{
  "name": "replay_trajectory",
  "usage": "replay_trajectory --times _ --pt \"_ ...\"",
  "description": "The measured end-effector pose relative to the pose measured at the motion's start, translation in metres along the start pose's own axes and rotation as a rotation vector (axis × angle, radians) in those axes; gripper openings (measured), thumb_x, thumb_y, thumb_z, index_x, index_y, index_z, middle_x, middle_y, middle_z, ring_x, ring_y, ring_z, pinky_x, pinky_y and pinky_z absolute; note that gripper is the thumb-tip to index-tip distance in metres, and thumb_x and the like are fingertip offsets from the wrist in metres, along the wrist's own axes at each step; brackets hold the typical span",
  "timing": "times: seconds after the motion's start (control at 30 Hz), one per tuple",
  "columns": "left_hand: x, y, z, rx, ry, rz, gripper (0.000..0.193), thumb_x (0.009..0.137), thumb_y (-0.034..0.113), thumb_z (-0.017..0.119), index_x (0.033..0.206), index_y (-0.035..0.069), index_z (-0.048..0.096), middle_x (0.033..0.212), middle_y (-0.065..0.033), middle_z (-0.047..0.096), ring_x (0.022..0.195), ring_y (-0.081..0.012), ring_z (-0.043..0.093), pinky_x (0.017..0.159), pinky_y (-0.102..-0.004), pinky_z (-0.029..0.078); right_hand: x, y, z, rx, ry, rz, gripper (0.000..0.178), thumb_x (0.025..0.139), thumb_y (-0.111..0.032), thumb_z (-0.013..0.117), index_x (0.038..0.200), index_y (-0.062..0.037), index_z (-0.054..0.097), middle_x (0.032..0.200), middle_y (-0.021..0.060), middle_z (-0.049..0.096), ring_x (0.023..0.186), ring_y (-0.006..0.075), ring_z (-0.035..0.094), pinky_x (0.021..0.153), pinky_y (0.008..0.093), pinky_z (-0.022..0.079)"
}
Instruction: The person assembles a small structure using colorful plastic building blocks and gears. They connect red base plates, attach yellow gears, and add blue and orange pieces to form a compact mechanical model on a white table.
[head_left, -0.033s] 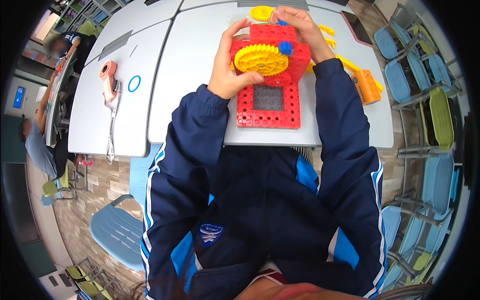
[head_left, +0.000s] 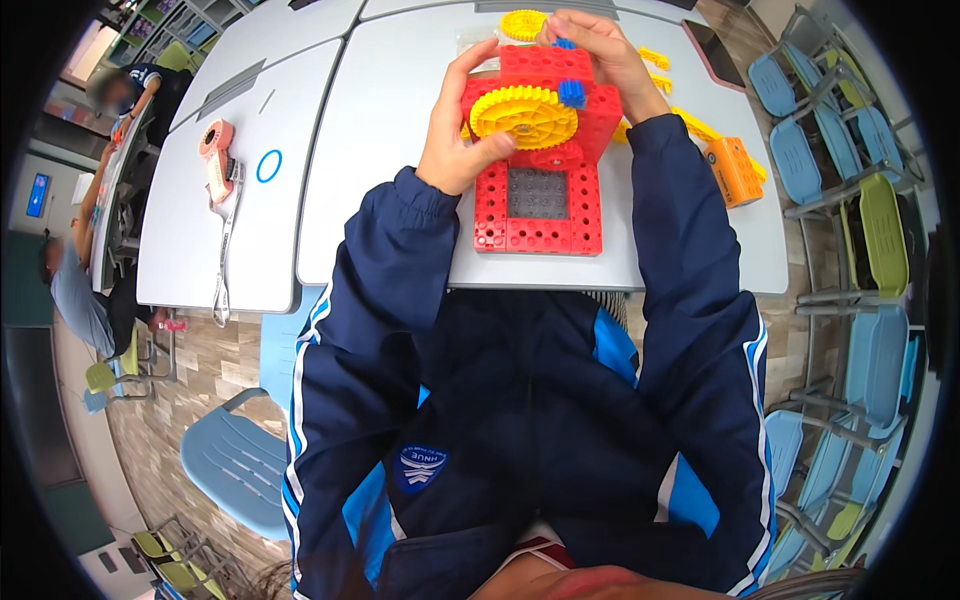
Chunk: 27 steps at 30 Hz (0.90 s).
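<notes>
A red building-block model (head_left: 597, 125) stands upright on a red frame base with a dark grey plate (head_left: 538, 193) in it. On its front sits a large yellow gear (head_left: 535, 115), with a small blue gear (head_left: 572, 94) at the gear's upper right edge. My left hand (head_left: 455, 130) grips the model's left side, thumb against the yellow gear's face and fingers behind. At the back right, my right hand (head_left: 610, 62) is pinched beside another small blue gear (head_left: 564, 44). Whatever its fingertips hold there is too small or hidden to make out.
Beyond the model lies another yellow gear (head_left: 522, 25). Yellow pieces (head_left: 697, 125), an orange block (head_left: 733, 172) and a dark tablet (head_left: 713, 53) are at the right. A pink handheld device (head_left: 216, 160) with a strap and a blue ring (head_left: 269, 166) lie left. Two people sit farther left.
My left thumb has shifted slightly up and left on the yellow gear. The model has barely moved, and my right hand stays at its back.
</notes>
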<state>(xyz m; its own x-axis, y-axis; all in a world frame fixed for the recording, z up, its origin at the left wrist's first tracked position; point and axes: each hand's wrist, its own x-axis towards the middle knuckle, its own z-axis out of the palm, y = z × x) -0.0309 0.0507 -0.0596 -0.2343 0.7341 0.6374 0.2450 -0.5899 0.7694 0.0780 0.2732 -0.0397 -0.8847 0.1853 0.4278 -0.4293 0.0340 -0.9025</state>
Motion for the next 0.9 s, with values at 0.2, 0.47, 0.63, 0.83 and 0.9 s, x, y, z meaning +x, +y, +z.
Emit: replay_trajectory --times 0.2,0.47,0.63,0.83,0.9 --pt "0.011 -0.008 -0.008 0.042 0.078 0.033 0.082 0.098 0.069 0.035 0.147 0.004 0.038 0.14 -0.0153 0.051 0.122 -0.0215 0.056 0.103 -0.0338 0.044 0.005 0.001 0.005 0.148 0.155 0.054 0.019 0.097 -0.02 0.064 0.089 -0.0037 0.067 0.085 0.0018 0.065 0.079 0.01 0.06 0.074 0.0256 0.046" --pt "0.011 -0.012 -0.012 0.085 0.12 -0.027 0.07 0.103 0.06 0.031 0.133 0.002 0.055 0.131 -0.0135 0.06 0.118 -0.0209 0.059 0.105 -0.0328 0.042 0.009 0.008 0.002 0.148 0.167 0.051 0.02 0.096 -0.021 0.064 0.088 -0.0031 0.067 0.084 0.0024 0.066 0.077 0.011 0.06 0.074 0.0264 0.047" --pt "0.008 -0.008 -0.01 0.039 0.11 -0.116 0.068 0.104 0.059 0.033 0.13 0.001 0.057 0.128 -0.0121 0.062 0.12 -0.0199 0.057 0.105 -0.0318 0.04 0.011 -0.001 0.009 0.05 0.185 0.073 0.023 0.096 -0.022 0.064 0.086 -0.0022 0.069 0.081 0.003 0.067 0.075 0.0107 0.061 0.074 0.0263 0.048" --pt "0.008 -0.008 -0.007 0.025 0.085 -0.152 0.067 0.104 0.058 0.033 0.132 0.001 0.056 0.128 -0.012 0.061 0.121 -0.0206 0.056 0.106 -0.0318 0.04 0.017 0.003 0.003 -0.047 0.178 0.051 0.026 0.097 -0.023 0.064 0.084 -0.002 0.069 0.079 0.0032 0.067 0.073 0.0105 0.061 0.071 0.0258 0.048" --pt "0.007 -0.005 -0.005 0.028 0.072 -0.166 0.067 0.104 0.058 0.033 0.134 0.002 0.054 0.128 -0.0123 0.061 0.122 -0.021 0.056 0.106 -0.0319 0.039 0.016 0.002 0.006 0.031 0.201 0.076 0.027 0.097 -0.025 0.064 0.082 -0.0025 0.069 0.078 0.0033 0.067 0.073 0.0103 0.06 0.07 0.0258 0.047"
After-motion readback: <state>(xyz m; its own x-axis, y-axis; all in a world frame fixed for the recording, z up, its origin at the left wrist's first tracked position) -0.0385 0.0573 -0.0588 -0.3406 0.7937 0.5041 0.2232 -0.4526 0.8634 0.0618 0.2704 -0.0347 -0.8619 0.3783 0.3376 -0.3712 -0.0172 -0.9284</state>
